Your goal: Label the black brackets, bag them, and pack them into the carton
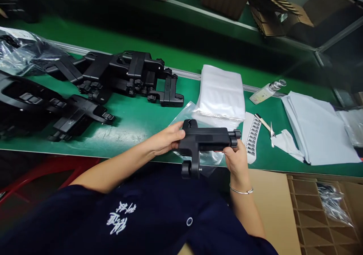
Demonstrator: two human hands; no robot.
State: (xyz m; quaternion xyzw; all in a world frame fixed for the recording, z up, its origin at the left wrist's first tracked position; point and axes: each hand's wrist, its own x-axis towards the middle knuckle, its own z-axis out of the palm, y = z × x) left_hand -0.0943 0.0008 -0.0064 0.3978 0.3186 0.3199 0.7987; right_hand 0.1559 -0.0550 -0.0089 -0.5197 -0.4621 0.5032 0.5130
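Note:
A black plastic clamp bracket (pixel 212 137) with knobs is held up at the bench's front edge, between my two hands. My left hand (pixel 168 138) grips its left end, thumb on top. My right hand (pixel 236 154) closes round the other end, just under the paired knobs. Beneath the bracket lies a clear plastic bag (pixel 185 113), partly hidden by it. Behind stands a stack of clear plastic bags (pixel 222 92). A sheet of printed labels (pixel 252 136) lies close to my right hand.
Several similar black brackets (pixel 133 73) are heaped on the green bench (pixel 127 134) at left. To the right are a bottle (pixel 266 92), scissors (pixel 271 132), a white cloth (pixel 287 145) and folded pale sheets (pixel 320 130). A divided cardboard box (pixel 312 209) stands below, right.

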